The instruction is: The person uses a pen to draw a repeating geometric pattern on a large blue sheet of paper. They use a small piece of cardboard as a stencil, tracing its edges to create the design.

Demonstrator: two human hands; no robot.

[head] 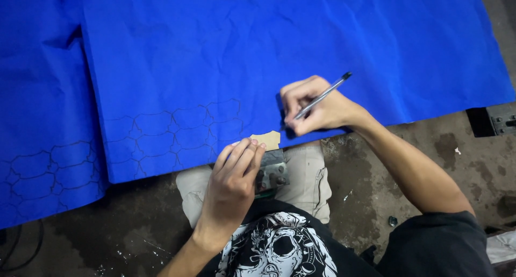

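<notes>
1. The right hand (314,106) gripped a pen (322,97), tip on the blue cloth (269,40).
2. The left hand (236,175) pinched the tan card shape (267,140) just left of and nearer than the pen tip.

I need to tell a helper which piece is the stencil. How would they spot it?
Find the big blue sheet on the floor. At its near edge, the left hand pins a small tan card cutout, the only tan piece there.

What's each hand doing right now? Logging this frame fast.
Left hand: closed, fingers pinching a tan cardboard template.
Right hand: closed around a pen, tip on blue fabric.
</notes>
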